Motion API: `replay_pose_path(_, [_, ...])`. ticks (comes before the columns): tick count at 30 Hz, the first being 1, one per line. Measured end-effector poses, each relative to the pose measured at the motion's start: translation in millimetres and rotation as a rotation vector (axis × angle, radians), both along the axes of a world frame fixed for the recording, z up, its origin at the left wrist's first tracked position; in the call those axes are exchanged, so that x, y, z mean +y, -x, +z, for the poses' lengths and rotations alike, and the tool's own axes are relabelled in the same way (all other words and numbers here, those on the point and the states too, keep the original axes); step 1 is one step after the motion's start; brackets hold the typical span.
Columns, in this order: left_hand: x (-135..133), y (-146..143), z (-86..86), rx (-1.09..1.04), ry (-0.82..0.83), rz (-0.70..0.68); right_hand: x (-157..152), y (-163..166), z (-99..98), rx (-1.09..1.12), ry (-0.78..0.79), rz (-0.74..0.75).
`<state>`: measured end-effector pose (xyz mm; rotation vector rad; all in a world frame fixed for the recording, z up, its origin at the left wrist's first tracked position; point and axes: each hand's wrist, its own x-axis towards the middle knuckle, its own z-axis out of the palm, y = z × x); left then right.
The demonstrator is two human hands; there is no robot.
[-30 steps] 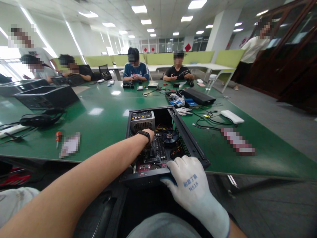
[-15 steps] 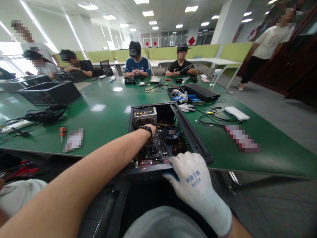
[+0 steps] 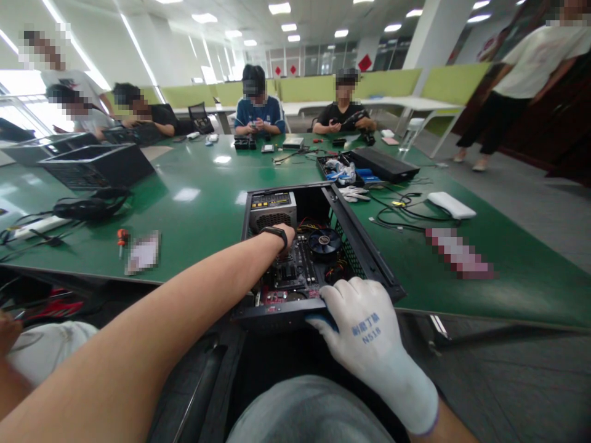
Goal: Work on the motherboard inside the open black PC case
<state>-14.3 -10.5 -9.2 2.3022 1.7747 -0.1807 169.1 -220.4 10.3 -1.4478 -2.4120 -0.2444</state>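
Observation:
An open black computer case (image 3: pixel 369 258) lies at the near edge of the green table (image 3: pixel 198 209). Inside it I see a grey power supply (image 3: pixel 272 209), a motherboard (image 3: pixel 295 271) and a round black cooler fan (image 3: pixel 324 241). My bare left arm, with a black wristband, reaches into the case. My left hand (image 3: pixel 288 235) is down beside the power supply, its fingers hidden behind the wrist. My right hand (image 3: pixel 360 320), in a white glove, grips the case's near rim, with fingers curled over the edge.
An orange-handled screwdriver (image 3: pixel 122 235) and black cabling (image 3: pixel 90 209) lie at the left, with another black case (image 3: pixel 92 166) behind them. Loose cables (image 3: pixel 401 215) and a white power strip (image 3: pixel 450 204) lie at the right. Several people sit across the table; one stands far right.
My view has drifted a little, so the case sits slightly higher and further right in the picture. Both hands keep their places on and in the case.

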Motion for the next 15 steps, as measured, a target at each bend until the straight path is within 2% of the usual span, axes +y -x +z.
replay_pose_path(5, [-0.8, -2.0, 2.8, 0.208, 0.12, -0.047, -0.9, 0.3, 0.3, 0.003, -0.011, 0.003])
replay_pose_path(15, [7.4, 1.1, -6.4, 0.256, 0.147, -0.077, -0.3, 0.7, 1.4, -0.004, -0.025, 0.003])
